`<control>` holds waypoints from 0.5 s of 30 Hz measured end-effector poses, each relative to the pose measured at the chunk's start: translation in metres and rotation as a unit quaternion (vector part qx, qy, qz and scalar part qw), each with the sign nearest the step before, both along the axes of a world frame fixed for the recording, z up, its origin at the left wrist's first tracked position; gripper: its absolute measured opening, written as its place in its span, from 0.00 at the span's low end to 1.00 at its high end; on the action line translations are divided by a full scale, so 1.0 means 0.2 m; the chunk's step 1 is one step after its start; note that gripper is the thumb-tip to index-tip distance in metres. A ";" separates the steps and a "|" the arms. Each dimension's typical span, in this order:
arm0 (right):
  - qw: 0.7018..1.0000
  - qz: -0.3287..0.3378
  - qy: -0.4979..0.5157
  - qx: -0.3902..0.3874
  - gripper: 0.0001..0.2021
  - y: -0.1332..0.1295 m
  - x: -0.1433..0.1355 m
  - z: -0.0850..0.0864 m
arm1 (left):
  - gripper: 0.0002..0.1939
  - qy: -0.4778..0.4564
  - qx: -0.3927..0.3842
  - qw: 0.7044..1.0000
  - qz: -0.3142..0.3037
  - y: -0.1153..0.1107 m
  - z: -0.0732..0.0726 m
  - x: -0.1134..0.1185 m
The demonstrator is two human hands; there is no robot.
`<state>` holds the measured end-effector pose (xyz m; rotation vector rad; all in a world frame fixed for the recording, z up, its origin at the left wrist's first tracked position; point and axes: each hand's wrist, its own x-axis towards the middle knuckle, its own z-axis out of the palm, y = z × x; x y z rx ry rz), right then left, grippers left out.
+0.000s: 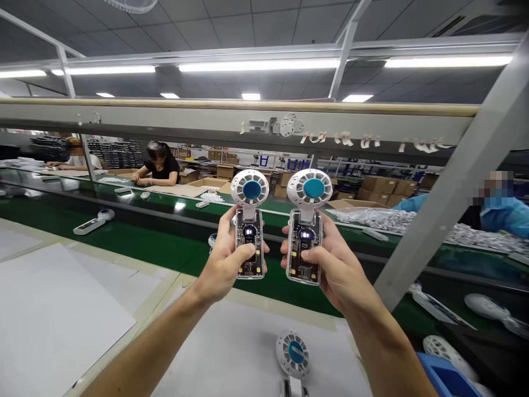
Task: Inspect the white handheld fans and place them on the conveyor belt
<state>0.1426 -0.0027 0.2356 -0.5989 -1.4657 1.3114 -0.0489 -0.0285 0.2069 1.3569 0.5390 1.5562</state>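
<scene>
My left hand is closed around a handheld fan, its thumb pressed on the front of the dark circuit-board handle. A matching handheld fan is held upright in my right hand, with that thumb also on its front. Both fans have white round heads with blue centres, clear-edged handles and small lit displays. They stand side by side, a little apart, above the green conveyor. Below them a third fan lies on the white-covered table, its handle cut off by the bottom edge.
A green conveyor belt runs across, carrying another fan. A slanted grey post stands at right. More fans and a blue bin sit lower right. Co-workers sit beyond the belt, near heaps of white parts.
</scene>
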 end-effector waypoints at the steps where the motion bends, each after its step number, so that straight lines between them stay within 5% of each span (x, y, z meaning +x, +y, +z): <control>1: 1.000 -0.001 0.002 -0.006 0.36 0.00 0.00 0.00 | 0.38 -0.003 -0.006 1.000 -0.002 0.00 0.00 0.00; 10: 0.999 0.029 -0.008 -0.025 0.41 0.09 -0.01 -0.05 | 0.43 -0.007 -0.046 0.999 -0.013 0.00 -0.01 0.02; 15: 1.000 0.021 0.012 -0.014 0.34 0.11 0.00 -0.06 | 0.40 0.014 -0.033 0.999 0.009 0.04 -0.04 0.02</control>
